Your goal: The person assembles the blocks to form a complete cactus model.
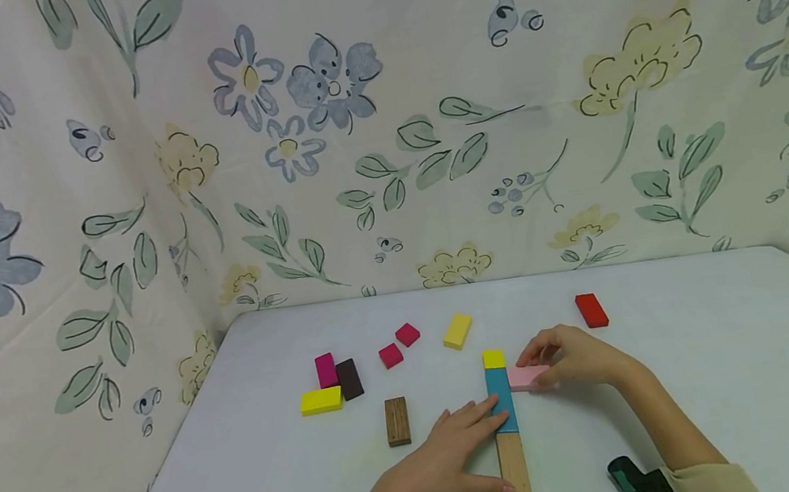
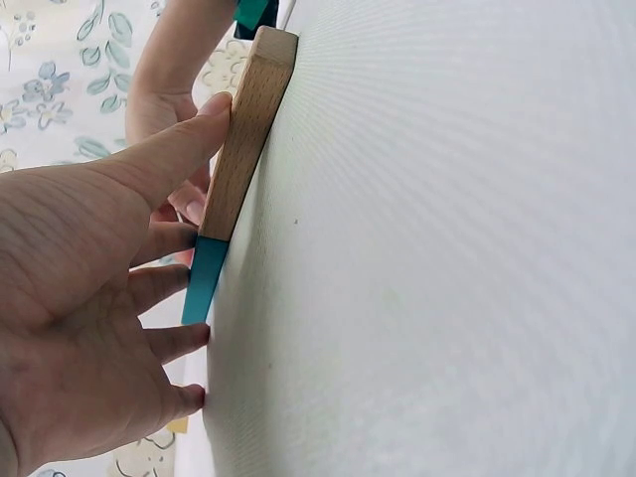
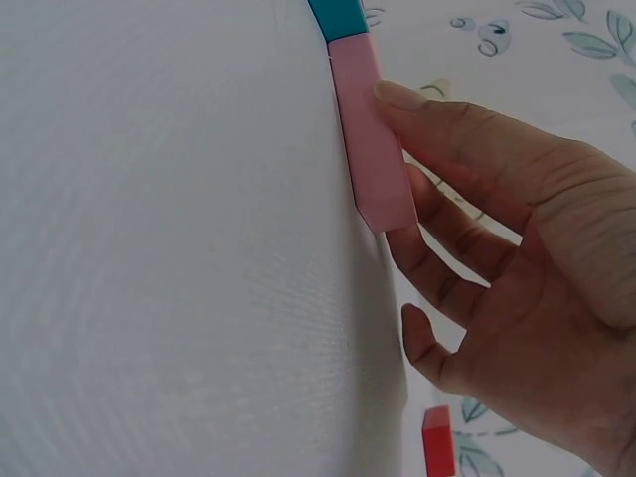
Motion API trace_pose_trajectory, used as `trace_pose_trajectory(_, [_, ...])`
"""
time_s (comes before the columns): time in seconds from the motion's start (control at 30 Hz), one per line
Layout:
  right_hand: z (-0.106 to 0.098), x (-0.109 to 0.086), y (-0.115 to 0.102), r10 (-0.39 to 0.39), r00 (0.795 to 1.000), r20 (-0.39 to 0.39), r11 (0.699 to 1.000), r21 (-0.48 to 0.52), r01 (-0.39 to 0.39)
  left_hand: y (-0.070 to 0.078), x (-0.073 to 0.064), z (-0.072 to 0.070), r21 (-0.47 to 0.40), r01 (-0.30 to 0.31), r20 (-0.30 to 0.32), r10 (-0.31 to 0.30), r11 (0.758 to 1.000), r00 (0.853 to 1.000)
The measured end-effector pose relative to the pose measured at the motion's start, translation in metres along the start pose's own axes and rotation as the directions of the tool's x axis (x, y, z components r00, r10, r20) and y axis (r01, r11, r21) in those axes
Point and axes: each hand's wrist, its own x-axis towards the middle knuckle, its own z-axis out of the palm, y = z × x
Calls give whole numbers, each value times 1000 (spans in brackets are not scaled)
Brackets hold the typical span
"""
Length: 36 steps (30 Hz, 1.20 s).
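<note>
A column of blocks lies on the table: a long light wooden block nearest me, a blue block beyond it, and a small yellow block at the far end. My left hand is spread, its thumb on the wooden block and fingertips on or beside the blue one. To the right, a pink block lies crosswise with its end against the blue block's side. My right hand pinches that pink block, thumb on one side and fingers on the other.
Left of the column lies a dark-striped wooden block. Farther back are a yellow block, a dark brown block, a magenta block, two small crimson blocks and another yellow block. A red block lies back right.
</note>
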Motion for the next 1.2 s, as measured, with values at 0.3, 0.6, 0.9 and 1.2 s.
trace_pose_trajectory(0.3, [-1,1,0,1,1000,3,1000,-16,-1,13,-4,-10,-3,34,30,-34,999,999])
trace_pose_trajectory(0.6, [-3,-1,-2,25,1000,-13,1000,-16,-25,7,-3,-7,-24,20,22,-20,1000,1000])
trace_pose_trajectory(0.9, [-14,-6,3,19,997,-80,1000,-16,-20,-1,-1,-1,-13,-5,2,5,1000,1000])
trace_pose_trajectory(1.2, [-24,-9,8,-23,985,-172,999,-51,14,5,-2,-5,-2,7,14,-7,1000,1000])
